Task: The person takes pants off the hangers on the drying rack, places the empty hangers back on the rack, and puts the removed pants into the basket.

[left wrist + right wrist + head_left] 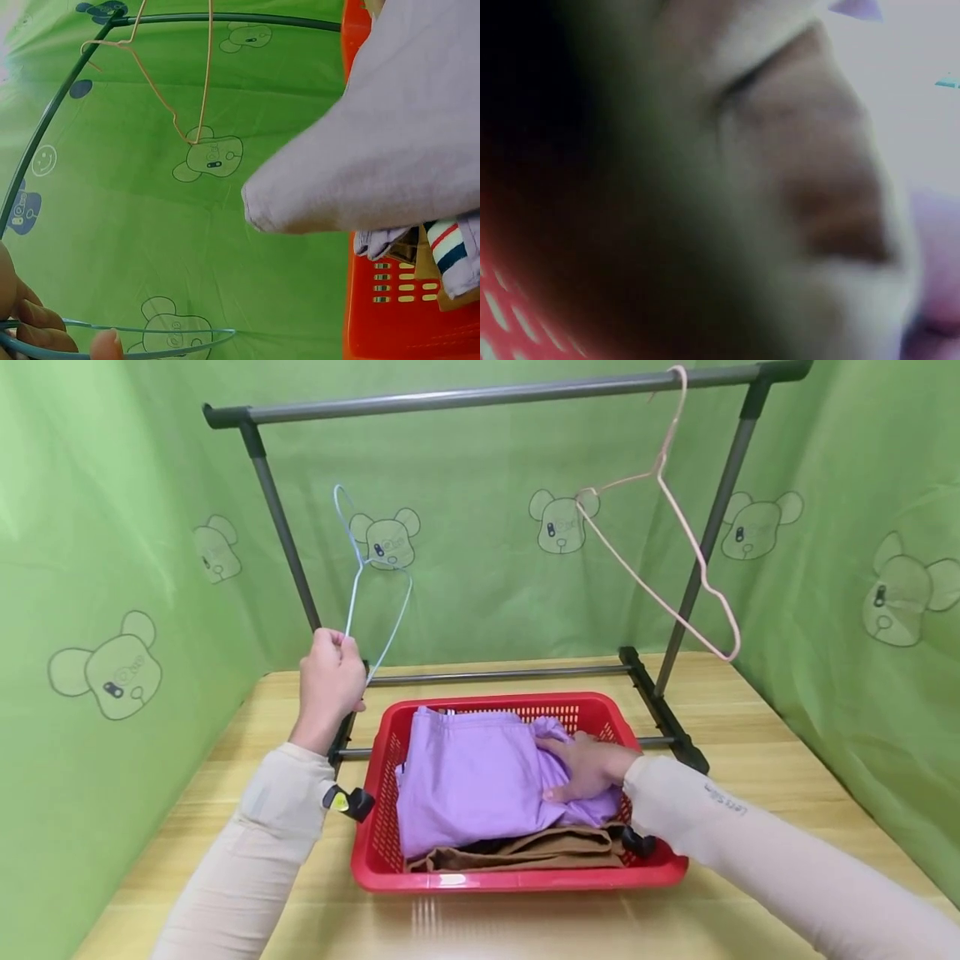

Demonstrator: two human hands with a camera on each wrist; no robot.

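My left hand (332, 675) grips a light blue wire hanger (352, 602) by its lower side, left of the basket, with the hook pointing up. In the left wrist view, fingers (41, 326) curl round the blue hanger (165, 352) at the lower left. A folded purple garment (472, 777) lies on top in the red basket (517, 882). My right hand (588, 766) rests on the garment's bunched right part, thumb and forefinger spread apart. The right wrist view is blurred and dark, so its fingertips are hard to make out there.
A grey metal rack (450, 399) stands behind the basket on the wooden table (750, 860). From its bar, at the right, hangs a pink hanger (701, 556). Brown cloth (525, 849) lies in the basket's front. Green curtains (465, 610) enclose the back and sides.
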